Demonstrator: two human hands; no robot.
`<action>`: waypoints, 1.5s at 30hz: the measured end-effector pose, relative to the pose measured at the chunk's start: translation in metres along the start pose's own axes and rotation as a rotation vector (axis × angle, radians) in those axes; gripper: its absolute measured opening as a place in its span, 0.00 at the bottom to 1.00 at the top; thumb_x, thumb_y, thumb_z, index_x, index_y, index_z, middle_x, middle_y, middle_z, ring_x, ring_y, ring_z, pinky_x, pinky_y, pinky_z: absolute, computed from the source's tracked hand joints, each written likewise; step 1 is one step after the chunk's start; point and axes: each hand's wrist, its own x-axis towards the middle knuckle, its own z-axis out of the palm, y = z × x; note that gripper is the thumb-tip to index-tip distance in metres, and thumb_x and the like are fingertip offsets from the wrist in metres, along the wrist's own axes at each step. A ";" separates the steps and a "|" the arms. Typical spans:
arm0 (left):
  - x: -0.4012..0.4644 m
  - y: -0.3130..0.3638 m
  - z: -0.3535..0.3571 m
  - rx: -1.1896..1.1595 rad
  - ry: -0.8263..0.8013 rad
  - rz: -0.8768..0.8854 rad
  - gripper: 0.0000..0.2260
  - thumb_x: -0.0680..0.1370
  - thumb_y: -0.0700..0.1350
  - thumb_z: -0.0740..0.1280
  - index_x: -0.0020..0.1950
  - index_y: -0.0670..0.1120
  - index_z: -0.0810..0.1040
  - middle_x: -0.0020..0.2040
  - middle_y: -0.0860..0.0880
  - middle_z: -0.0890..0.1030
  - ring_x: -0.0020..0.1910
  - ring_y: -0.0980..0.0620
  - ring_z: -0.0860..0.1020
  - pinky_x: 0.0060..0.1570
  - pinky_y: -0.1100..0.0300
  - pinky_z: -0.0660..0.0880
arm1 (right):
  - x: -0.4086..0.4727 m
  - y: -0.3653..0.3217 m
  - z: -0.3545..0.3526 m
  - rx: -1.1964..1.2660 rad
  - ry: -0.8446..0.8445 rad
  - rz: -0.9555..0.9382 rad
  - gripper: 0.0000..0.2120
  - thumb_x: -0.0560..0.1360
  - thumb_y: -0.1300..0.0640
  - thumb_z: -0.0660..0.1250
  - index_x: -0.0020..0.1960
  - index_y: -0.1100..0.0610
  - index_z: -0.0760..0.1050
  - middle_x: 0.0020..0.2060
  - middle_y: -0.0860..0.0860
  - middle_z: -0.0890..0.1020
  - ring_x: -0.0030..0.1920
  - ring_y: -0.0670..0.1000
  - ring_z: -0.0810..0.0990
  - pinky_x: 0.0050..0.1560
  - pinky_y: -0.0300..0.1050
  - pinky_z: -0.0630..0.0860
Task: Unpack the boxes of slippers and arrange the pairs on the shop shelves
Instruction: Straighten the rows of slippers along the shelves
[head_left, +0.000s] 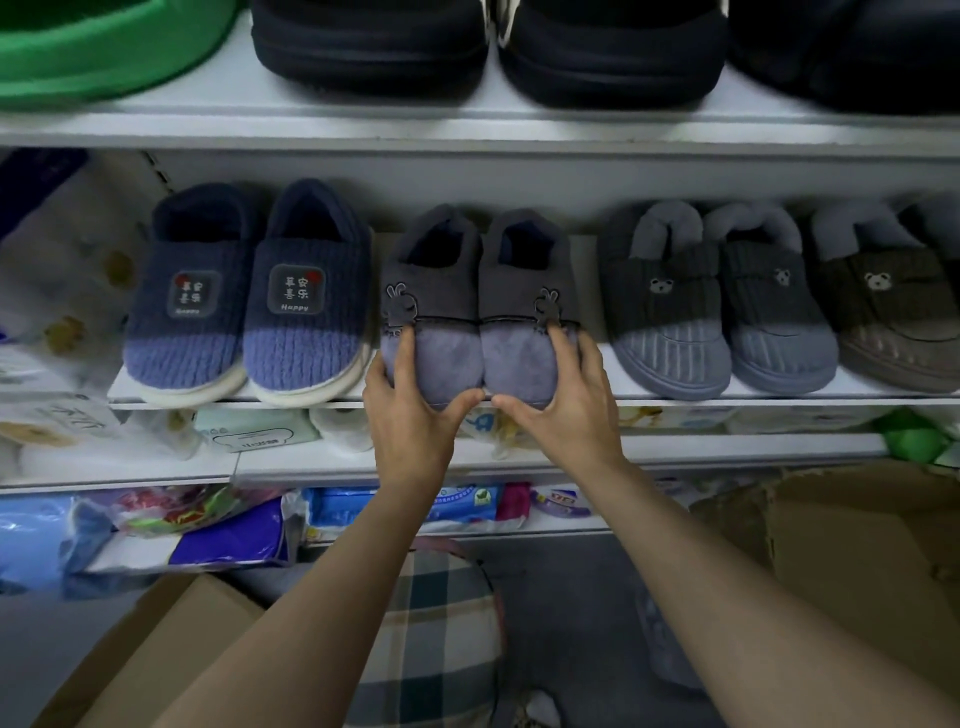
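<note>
A pair of grey and lilac plush slippers with rabbit badges stands side by side on the white middle shelf (613, 387). My left hand (410, 410) grips the toe of the left slipper (441, 291), thumb under its front. My right hand (566, 410) grips the toe of the right slipper (519, 291) the same way. Both toes stick out slightly over the shelf edge.
Navy knitted slippers (249, 306) stand to the left, grey bear slippers (717, 306) and a brown one (893, 312) to the right. Dark shoes (488, 47) fill the shelf above. Packaged goods lie on lower shelves. Open cardboard boxes (171, 654) (857, 561) flank my arms.
</note>
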 end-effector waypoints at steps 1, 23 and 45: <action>0.000 0.002 0.000 0.009 -0.002 -0.001 0.45 0.68 0.61 0.76 0.79 0.51 0.60 0.70 0.39 0.67 0.69 0.40 0.66 0.68 0.44 0.69 | 0.000 -0.001 -0.004 -0.003 -0.016 -0.004 0.48 0.67 0.34 0.75 0.79 0.48 0.59 0.79 0.55 0.58 0.77 0.57 0.62 0.71 0.56 0.70; -0.062 0.176 0.181 0.001 -0.138 0.001 0.47 0.67 0.62 0.77 0.80 0.50 0.60 0.79 0.38 0.56 0.77 0.39 0.57 0.74 0.48 0.59 | 0.038 0.194 -0.163 -0.136 0.087 0.116 0.43 0.71 0.41 0.75 0.78 0.55 0.61 0.79 0.62 0.57 0.78 0.64 0.56 0.74 0.59 0.61; -0.062 0.157 0.182 0.063 -0.012 -0.024 0.46 0.66 0.63 0.76 0.79 0.51 0.62 0.74 0.34 0.63 0.73 0.35 0.63 0.72 0.43 0.63 | 0.043 0.186 -0.148 -0.060 0.048 0.110 0.48 0.65 0.34 0.76 0.78 0.44 0.57 0.77 0.58 0.58 0.75 0.62 0.61 0.67 0.57 0.70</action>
